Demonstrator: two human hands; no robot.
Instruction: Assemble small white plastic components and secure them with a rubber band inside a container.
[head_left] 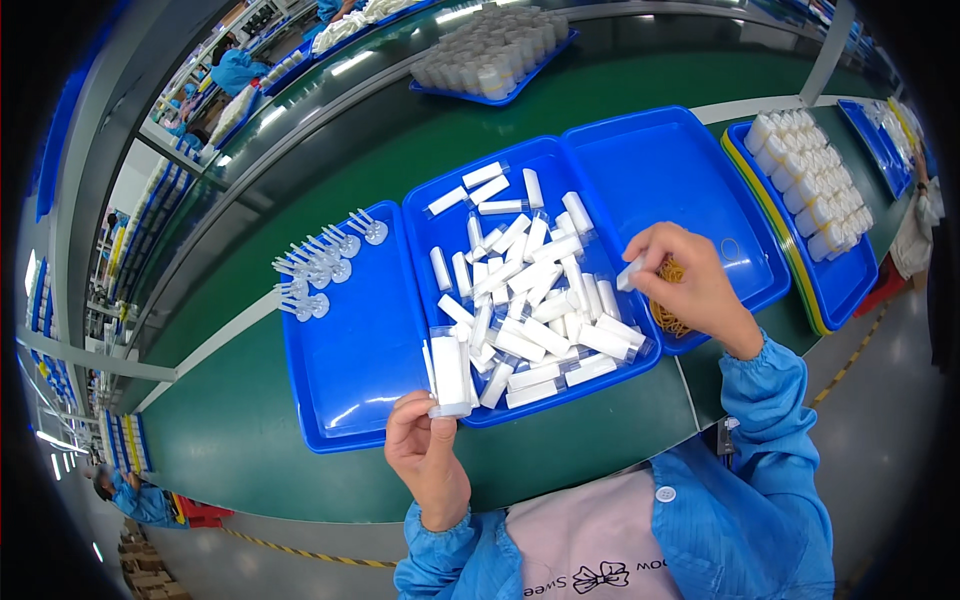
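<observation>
My left hand (428,460) pinches the lower end of an upright white cylinder (451,372) that has a translucent round base. A thin white strip runs along its left side. Behind it, the middle blue tray (418,230) carries many loose white rolls (520,340) with clear plastic wraps. My right hand (692,285) is raised over the near part of the right blue tray (650,150), its fingertips closed on a small whitish piece (629,273) whose kind I cannot make out. Partly hidden under that hand lies a heap of tan rubber bands (668,312).
At the left, a blue tray (350,390) holds clear plastic stemmed discs (318,262). Stacked trays with white bundles (810,185) stand at the right. A tray of translucent cups (490,55) sits at the back. Another person in blue (140,500) is at the far left.
</observation>
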